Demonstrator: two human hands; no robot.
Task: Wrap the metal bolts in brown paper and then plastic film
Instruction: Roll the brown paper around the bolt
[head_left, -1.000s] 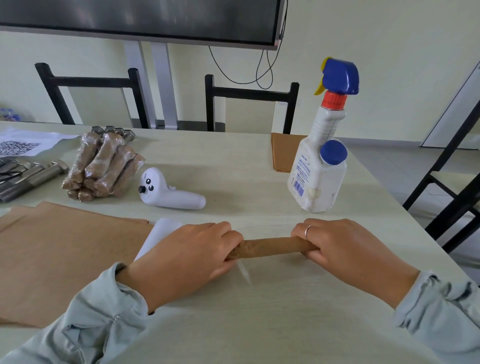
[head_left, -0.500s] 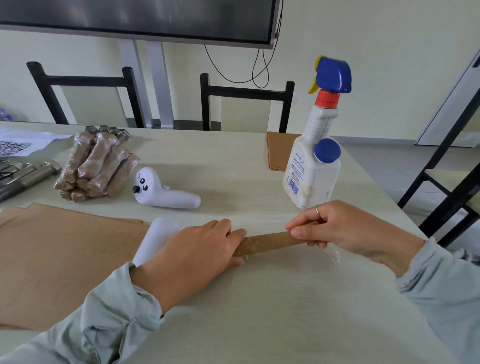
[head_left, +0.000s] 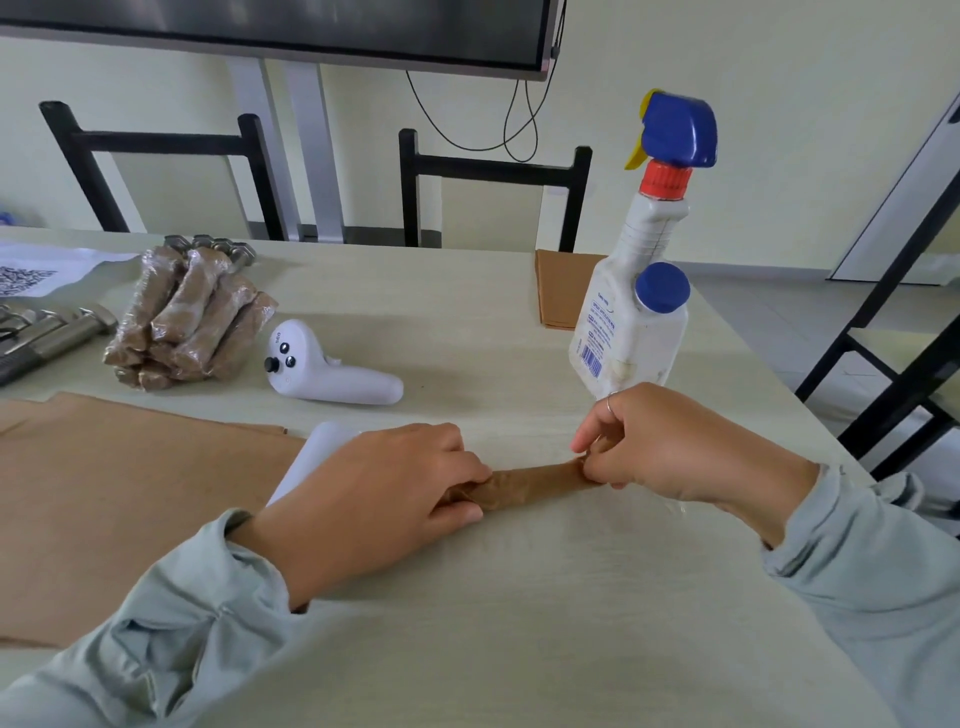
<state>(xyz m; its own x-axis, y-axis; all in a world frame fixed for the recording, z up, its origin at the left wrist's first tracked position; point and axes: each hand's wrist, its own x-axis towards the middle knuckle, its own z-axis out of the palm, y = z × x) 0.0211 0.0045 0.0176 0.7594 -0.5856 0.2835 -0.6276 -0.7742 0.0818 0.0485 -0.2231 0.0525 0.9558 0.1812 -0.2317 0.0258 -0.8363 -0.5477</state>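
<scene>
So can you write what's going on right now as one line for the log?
step: wrapping film | left hand: holds paper-wrapped bolt | right hand: pinches its other end | done: wrapped bundles by white controller

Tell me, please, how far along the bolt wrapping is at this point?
Done: a pile of wrapped bolts lies at the far left, in paper and film. In hand: a paper-wrapped bolt, gripped by the left hand while the right hand pinches its other end; film shows faintly under the right hand. Left: bare bolts at the left edge, with paper sheets waiting.
</scene>
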